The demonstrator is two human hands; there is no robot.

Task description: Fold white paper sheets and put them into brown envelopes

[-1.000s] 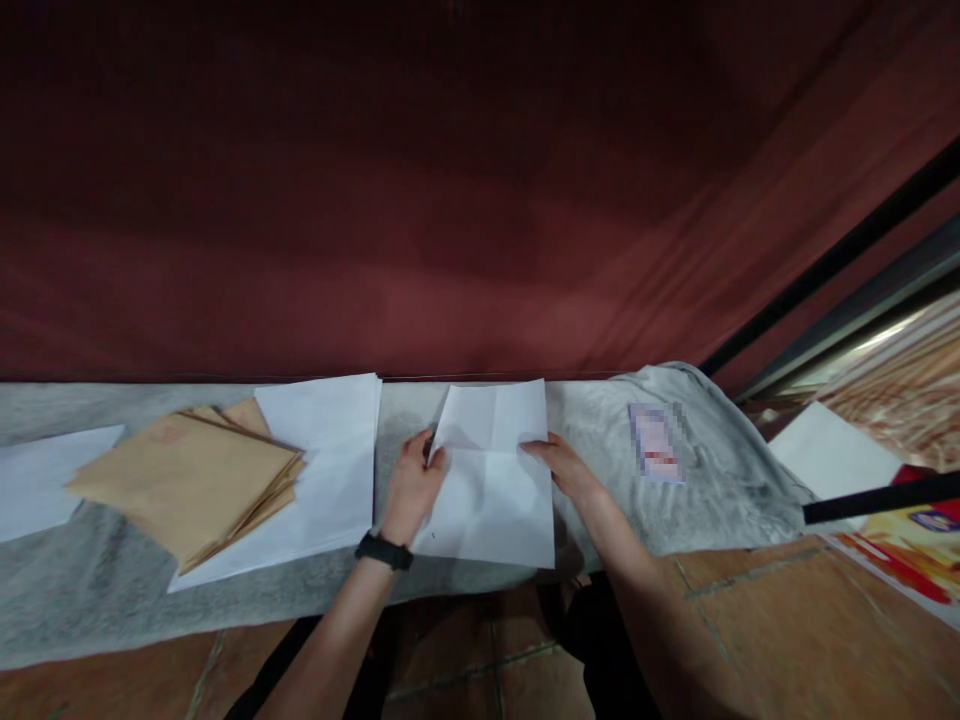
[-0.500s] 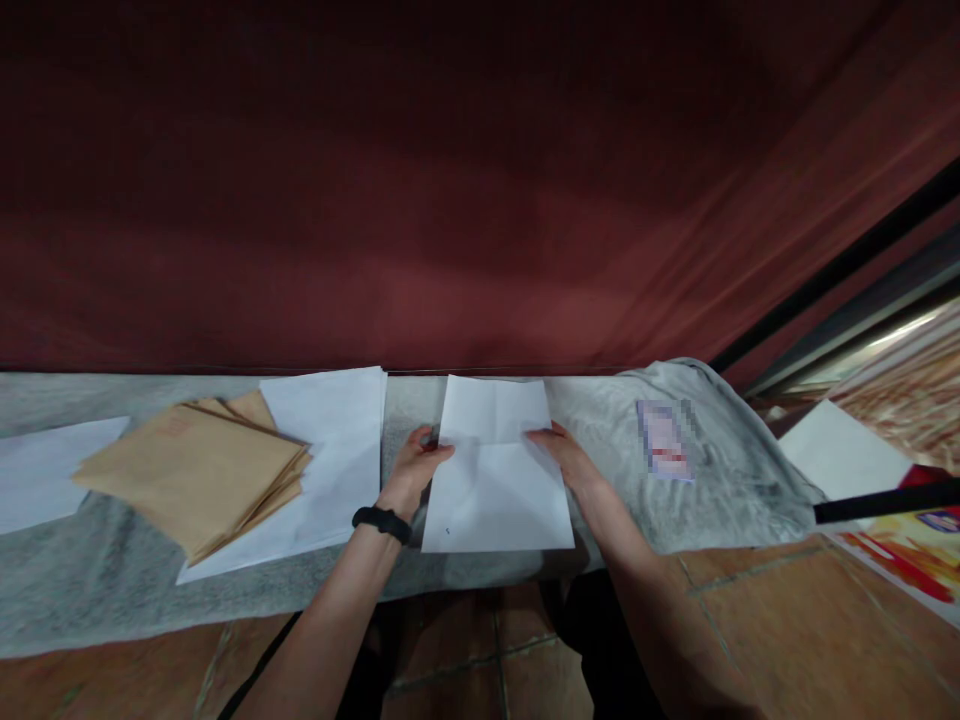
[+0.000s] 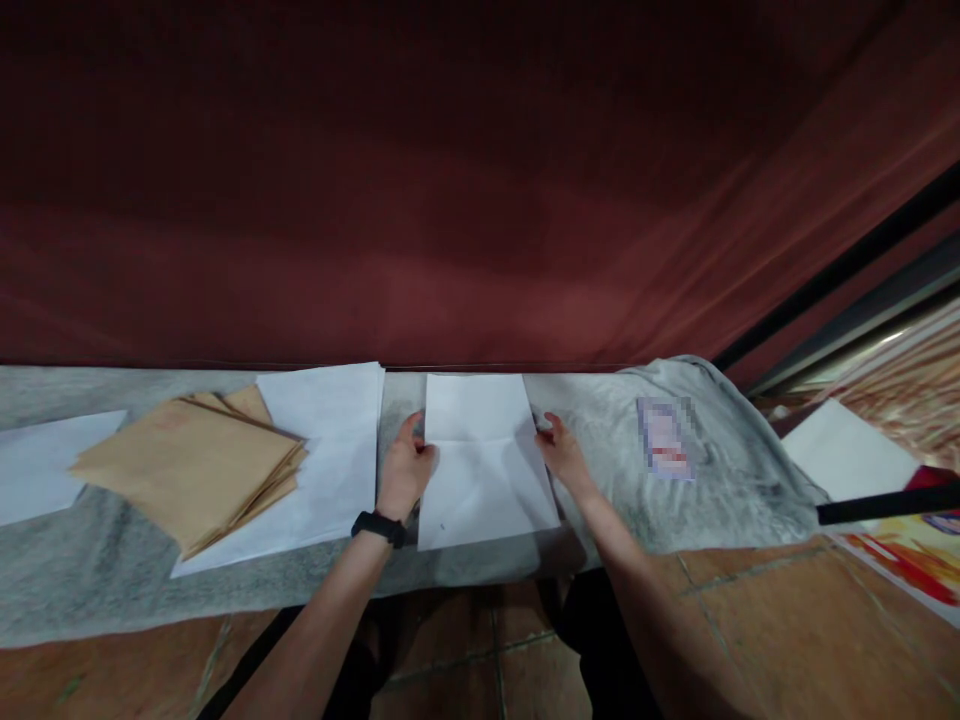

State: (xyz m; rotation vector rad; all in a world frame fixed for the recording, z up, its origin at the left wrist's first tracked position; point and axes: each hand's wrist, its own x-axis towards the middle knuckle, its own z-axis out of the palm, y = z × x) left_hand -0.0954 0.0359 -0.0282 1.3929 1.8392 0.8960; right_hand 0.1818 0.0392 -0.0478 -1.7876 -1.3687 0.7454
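Observation:
In front of me lies a white sheet of paper [image 3: 484, 490] with a crease across it and a small dark mark near its lower left corner. My left hand [image 3: 407, 468], with a dark band [image 3: 379, 527] on the wrist, is closed at the sheet's left edge, thumb tip against the paper. At the right edge my right hand [image 3: 562, 455] pinches the paper with thumb and curled fingers; its fingertips are partly hidden. A shadow shows beneath the right side of the sheet.
Left on the grey cloth [image 3: 615, 520] lie brown envelopes [image 3: 195, 465] over a stack of white paper [image 3: 337, 430], and another white sheet [image 3: 52, 465]. A blurred purplish card [image 3: 666, 440] lies right. A dark red curtain [image 3: 480, 250] hangs behind, and a black bar [image 3: 885, 505] juts in right.
The sheet has shifted a little left and turned slightly, its lower right corner rising. My right hand has moved outward to the paper's edge; my left hand has moved slightly left.

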